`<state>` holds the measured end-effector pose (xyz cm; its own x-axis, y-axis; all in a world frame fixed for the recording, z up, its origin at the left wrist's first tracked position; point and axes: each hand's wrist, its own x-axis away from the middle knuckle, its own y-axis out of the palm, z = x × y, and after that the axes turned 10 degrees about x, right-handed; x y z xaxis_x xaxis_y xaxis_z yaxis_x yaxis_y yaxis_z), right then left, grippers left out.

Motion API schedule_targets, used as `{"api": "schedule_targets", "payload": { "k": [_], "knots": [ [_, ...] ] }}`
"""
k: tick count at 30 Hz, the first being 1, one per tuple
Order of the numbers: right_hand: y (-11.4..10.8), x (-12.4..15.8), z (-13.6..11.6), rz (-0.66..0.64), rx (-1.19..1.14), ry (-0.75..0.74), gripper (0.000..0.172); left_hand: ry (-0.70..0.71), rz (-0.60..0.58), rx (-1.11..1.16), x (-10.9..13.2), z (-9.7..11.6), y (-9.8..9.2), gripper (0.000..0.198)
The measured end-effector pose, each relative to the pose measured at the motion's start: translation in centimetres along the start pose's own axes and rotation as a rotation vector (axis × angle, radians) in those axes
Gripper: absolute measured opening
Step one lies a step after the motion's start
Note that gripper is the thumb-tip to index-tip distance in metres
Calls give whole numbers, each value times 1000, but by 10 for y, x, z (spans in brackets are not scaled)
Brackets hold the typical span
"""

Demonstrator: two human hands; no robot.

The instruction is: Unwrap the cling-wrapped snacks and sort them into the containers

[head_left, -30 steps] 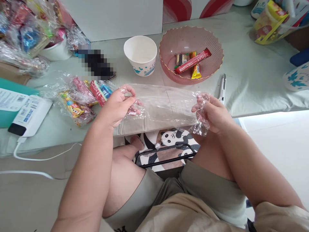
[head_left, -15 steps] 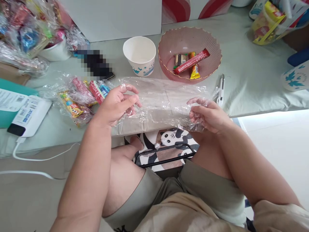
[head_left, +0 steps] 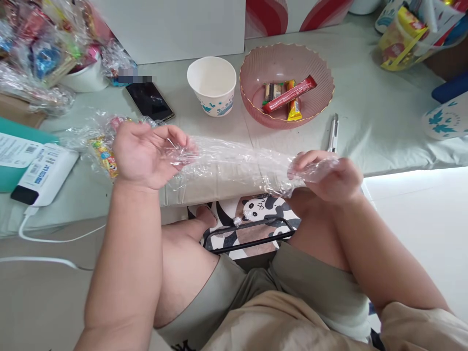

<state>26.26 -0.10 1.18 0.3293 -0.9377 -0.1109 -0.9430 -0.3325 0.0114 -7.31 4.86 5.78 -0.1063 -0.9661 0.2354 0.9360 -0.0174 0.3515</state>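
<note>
A clear plastic film is stretched between my two hands, bunched into a loose band above the table's front edge. My left hand grips its left end with curled fingers, palm turned up. At the other end, my right hand is closed on the film, part of which lies over its fingers. Behind the film stand a white paper cup with a blue pattern and a pink ribbed bowl. Inside the bowl lie a red stick packet and small wrapped snacks.
Wrapped sweets lie partly hidden behind my left hand, near a phone. A white power bank with a cable is at the left. A box cutter lies beyond my right hand. A snack-filled tub stands back right.
My left hand has moved left and turned palm up, and my right hand has moved right and rotated. The film between them has narrowed from a wide sheet into a bunched band.
</note>
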Motion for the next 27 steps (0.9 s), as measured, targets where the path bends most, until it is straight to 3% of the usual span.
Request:
{"api": "schedule_targets", "payload": {
  "k": [3, 6, 7, 9, 11, 12, 14, 16, 18, 19, 21, 23, 25, 27],
  "knots": [
    [1, 1, 1, -128, 325, 80, 52, -33, 91, -85, -3, -3, 3, 25],
    [1, 2, 3, -304, 642, 122, 35, -59, 151, -170, -2, -5, 6, 33],
    [0, 3, 3, -278, 670, 101, 31, -54, 158, -172, -1, -4, 6, 35],
    [-1, 2, 6, -35, 576, 47, 28, -34, 121, -159, 3, -2, 7, 37],
    [2, 0, 8, 200, 339, 36, 29, -38, -17, -129, 7, -2, 9, 37],
    [6, -2, 9, 222, 208, 58, 34, -56, -111, -112, 9, -2, 12, 37],
    [21, -7, 9, 39, -4, 150, 52, -107, -285, -80, 9, -6, 17, 40],
    [40, -10, 8, -296, -90, 258, 61, -150, -383, -77, 6, -13, 24, 46],
    [58, -10, 6, -526, -20, 324, 47, -140, -382, -82, 0, -21, 29, 58],
    [64, -9, 5, -563, 53, 337, 38, -121, -353, -63, -3, -25, 31, 65],
    [70, -7, 6, -490, 182, 338, 28, -81, -270, 39, -9, -33, 35, 69],
    [69, -5, 9, -330, 240, 316, 30, -93, -246, 141, -10, -43, 41, 64],
    [64, -4, 13, -180, 274, 265, 36, -178, -371, 97, -7, -55, 49, 61],
    [59, -2, 16, -112, 299, 207, 43, -245, -544, -83, -2, -66, 58, 53]
  ]
}}
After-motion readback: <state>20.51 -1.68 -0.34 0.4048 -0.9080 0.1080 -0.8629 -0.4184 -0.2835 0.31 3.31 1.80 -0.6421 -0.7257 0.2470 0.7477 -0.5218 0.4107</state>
